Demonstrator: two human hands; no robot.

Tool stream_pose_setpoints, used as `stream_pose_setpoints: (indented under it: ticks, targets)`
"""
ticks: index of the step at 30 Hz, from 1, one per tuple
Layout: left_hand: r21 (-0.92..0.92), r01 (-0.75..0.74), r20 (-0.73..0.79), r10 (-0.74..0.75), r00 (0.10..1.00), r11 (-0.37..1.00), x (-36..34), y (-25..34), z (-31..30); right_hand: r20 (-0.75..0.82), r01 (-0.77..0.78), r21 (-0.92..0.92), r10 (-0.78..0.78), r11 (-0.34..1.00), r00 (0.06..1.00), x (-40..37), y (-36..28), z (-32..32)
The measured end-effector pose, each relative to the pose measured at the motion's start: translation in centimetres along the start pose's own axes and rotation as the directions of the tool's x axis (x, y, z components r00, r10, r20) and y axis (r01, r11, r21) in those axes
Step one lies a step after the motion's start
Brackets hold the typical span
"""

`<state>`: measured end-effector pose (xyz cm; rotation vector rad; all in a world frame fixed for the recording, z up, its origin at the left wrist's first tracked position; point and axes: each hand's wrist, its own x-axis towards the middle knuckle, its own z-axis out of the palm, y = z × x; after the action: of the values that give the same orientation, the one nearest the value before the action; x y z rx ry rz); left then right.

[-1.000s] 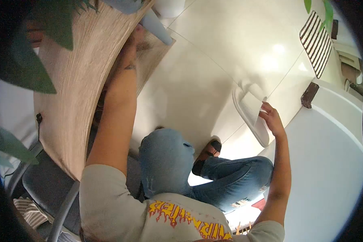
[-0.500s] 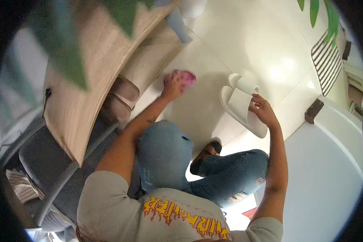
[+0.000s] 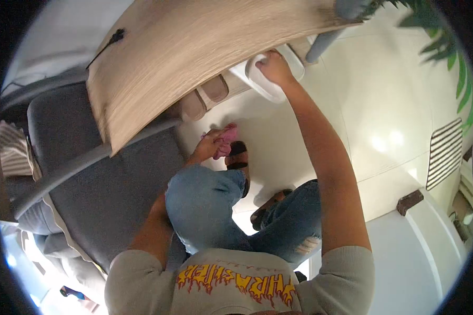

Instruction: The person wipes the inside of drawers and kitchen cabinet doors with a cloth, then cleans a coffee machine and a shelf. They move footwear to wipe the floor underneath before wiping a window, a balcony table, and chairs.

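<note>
My left hand (image 3: 209, 145) is closed on a crumpled pink cloth (image 3: 227, 137), low over the floor beside my sandalled foot. Stretched far forward, my right hand (image 3: 276, 68) grips the pair of white slippers (image 3: 268, 92) at the table's edge. My fingers partly cover the slippers, and the tabletop hides part of them. To their left, a pair of brownish slippers (image 3: 194, 105) lies side by side, partly under the table.
A wooden table (image 3: 194, 50) overhangs the slippers. A dark grey cushioned seat (image 3: 110, 173) is on the left. On the right are a striped mat (image 3: 444, 152), green leaves (image 3: 463, 89) and a white panel with a brown corner piece (image 3: 410, 201).
My right hand has carried the white slippers from the open floor leftward and forward to the table's edge. The left hand has drawn back toward my knee with the cloth. The view has turned.
</note>
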<state>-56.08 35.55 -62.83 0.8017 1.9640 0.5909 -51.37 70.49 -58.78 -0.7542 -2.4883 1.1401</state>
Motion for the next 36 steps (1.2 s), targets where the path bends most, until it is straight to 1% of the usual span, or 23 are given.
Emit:
stream_pose_setpoints:
  ticks: [2,3,5,6,8,9,10,11,13,14,16,17,18,20,23,24,26,29,31,32,33,35,36]
  targets:
    - [-0.057,-0.104,-0.130,0.096,0.987,0.993,-1.8,-0.7,-0.9,-0.082,0.018,-0.222,-0.037,0.975,0.996,1.2,0.1,2.4]
    - [-0.062,-0.094,-0.147,0.084,0.986,0.994,-2.7,-1.5,-1.2,-0.069,0.036,-0.216,-0.052,0.976,0.996,1.4,-0.1,3.2]
    - [-0.203,0.074,-0.150,-0.106,0.983,0.976,-4.5,-2.8,-1.6,-0.074,-0.159,-0.225,0.145,0.961,0.987,1.7,-0.7,4.7]
    - [-0.212,0.075,-0.166,-0.112,0.980,0.974,-5.3,-2.0,-2.1,-0.065,-0.140,-0.225,0.128,0.964,0.990,1.4,-1.1,6.2]
    - [-0.433,0.270,-0.024,-0.311,0.950,0.860,-7.5,0.7,-3.0,0.058,-0.046,-0.197,0.058,0.979,0.997,-0.1,-2.0,9.3]
    - [-0.445,0.269,-0.037,-0.318,0.947,0.854,-8.2,-0.5,-2.7,0.135,-0.024,-0.143,0.044,0.989,0.990,-0.8,-3.5,10.5]
    - [-0.542,0.276,-0.002,-0.329,0.944,0.794,-8.8,-2.2,-2.3,0.211,-0.008,-0.087,0.026,0.996,0.977,-1.3,-4.8,12.1]
    - [-0.630,0.280,0.032,-0.336,0.941,0.725,-9.4,-3.9,-1.9,0.220,0.008,-0.082,0.010,0.997,0.975,-1.4,-6.1,13.8]
    - [-0.652,0.244,-0.017,-0.336,0.942,0.718,-11.0,-4.3,-1.8,0.221,0.211,-0.111,-0.183,0.971,0.958,-1.7,-8.1,17.6]
    - [-0.664,0.214,-0.051,-0.330,0.943,0.716,-11.8,-4.3,-1.7,0.226,0.226,-0.100,-0.199,0.969,0.953,-1.5,-8.7,18.6]
    - [-0.703,0.264,-0.020,-0.390,0.921,0.660,-13.4,-7.9,-0.1,0.105,0.193,0.160,-0.211,0.968,0.972,-0.9,-11.8,19.2]
    - [-0.735,0.314,0.028,-0.435,0.900,0.602,-14.3,-9.3,0.5,0.226,-0.046,0.334,-0.032,0.941,0.974,-0.7,-14.4,18.0]
    - [-0.742,0.305,0.009,-0.446,0.895,0.597,-15.2,-8.9,0.7,0.162,-0.028,0.342,-0.030,0.939,0.986,-0.2,-15.1,18.7]
    - [-0.855,0.198,-0.035,-0.433,0.900,0.480,-16.5,-6.4,1.0,0.072,0.024,0.307,-0.048,0.951,0.996,0.1,-15.3,20.1]
    - [-0.885,0.163,-0.034,-0.410,0.911,0.437,-17.2,-6.0,1.0,0.042,0.059,0.256,-0.072,0.965,0.996,0.8,-14.6,20.5]
    - [-0.890,0.158,-0.035,-0.410,0.912,0.428,-17.2,-5.2,0.4,0.059,0.069,0.236,-0.086,0.969,0.995,0.8,-14.4,20.0]
    - [-0.633,0.365,-0.081,-0.527,0.846,0.683,-16.4,-3.4,-1.5,0.113,0.099,0.184,-0.121,0.978,0.986,0.6,-14.2,18.2]
    - [-0.749,0.270,-0.137,-0.540,0.831,0.605,-13.4,-3.2,-2.7,0.325,0.105,0.076,-0.124,0.992,0.938,-0.7,-13.3,12.8]
    - [-0.647,0.188,-0.368,-0.519,0.772,0.739,-10.5,-2.2,-3.7,0.616,0.022,-0.026,-0.002,0.999,0.788,-2.0,-10.3,7.8]
    - [-0.416,-0.063,-0.698,-0.275,0.661,0.907,-6.6,-2.1,-4.7,0.873,-0.111,0.136,-0.066,0.984,0.482,-2.1,-8.3,1.9]
    - [-0.092,-0.234,-0.900,0.019,0.436,0.968,-3.2,-2.3,-5.9,0.853,-0.183,0.102,0.009,0.978,0.521,-3.1,-9.2,-2.4]
    - [-0.308,0.043,-0.716,-0.261,0.647,0.951,0.7,-2.4,-9.7,0.763,-0.353,0.077,0.173,0.932,0.623,-5.5,-10.1,-8.9]
    - [-0.203,0.105,-0.698,-0.219,0.682,0.974,3.1,-3.1,-10.1,0.695,-0.449,0.083,0.271,0.890,0.666,-6.9,-9.5,-11.4]
